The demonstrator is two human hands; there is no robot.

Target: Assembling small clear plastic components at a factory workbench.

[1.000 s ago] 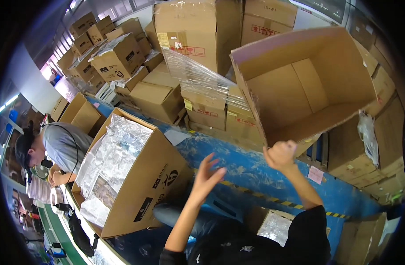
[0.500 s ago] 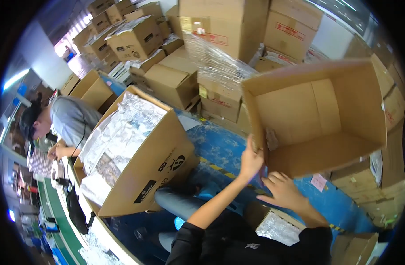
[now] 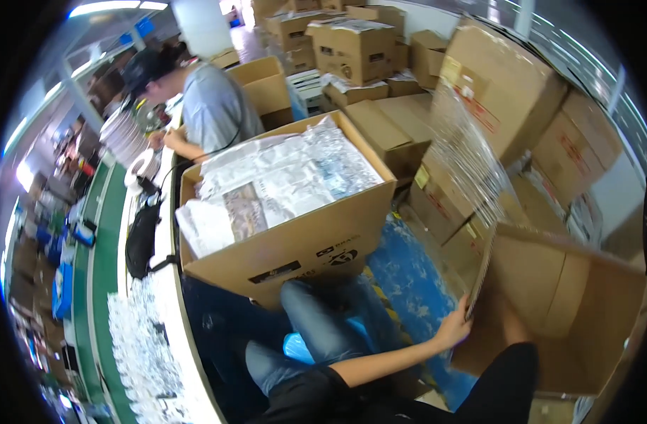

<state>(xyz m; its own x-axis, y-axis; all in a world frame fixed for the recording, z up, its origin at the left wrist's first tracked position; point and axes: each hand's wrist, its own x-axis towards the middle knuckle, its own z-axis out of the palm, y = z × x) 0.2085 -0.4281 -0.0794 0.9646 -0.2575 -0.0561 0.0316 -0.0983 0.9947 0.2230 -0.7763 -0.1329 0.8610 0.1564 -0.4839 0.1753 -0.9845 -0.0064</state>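
Observation:
A large open cardboard box [image 3: 578,304] is tipped at my right, its open side facing me. The fingers of my left hand [image 3: 455,326] are closed round its near left edge. Past that edge, my right hand [image 3: 509,318] reaches into the box; its fingers blur into the brown cardboard, so I cannot see their shape. In front of me, a bigger cardboard box [image 3: 295,247] is filled to the top with clear and white plastic packets [image 3: 274,177].
A co-worker in a grey shirt [image 3: 217,106] works at the bench left of the filled box. A green conveyor [image 3: 90,254] runs along the left, beside a pile of clear packets [image 3: 143,346]. Stacked cartons [image 3: 507,92], partly wrapped in film, stand behind. The floor [image 3: 412,275] is blue.
My view has swung left, so the held box sits lower and farther right. My right hand has moved from the box's near edge to inside it. The left hand keeps its grip.

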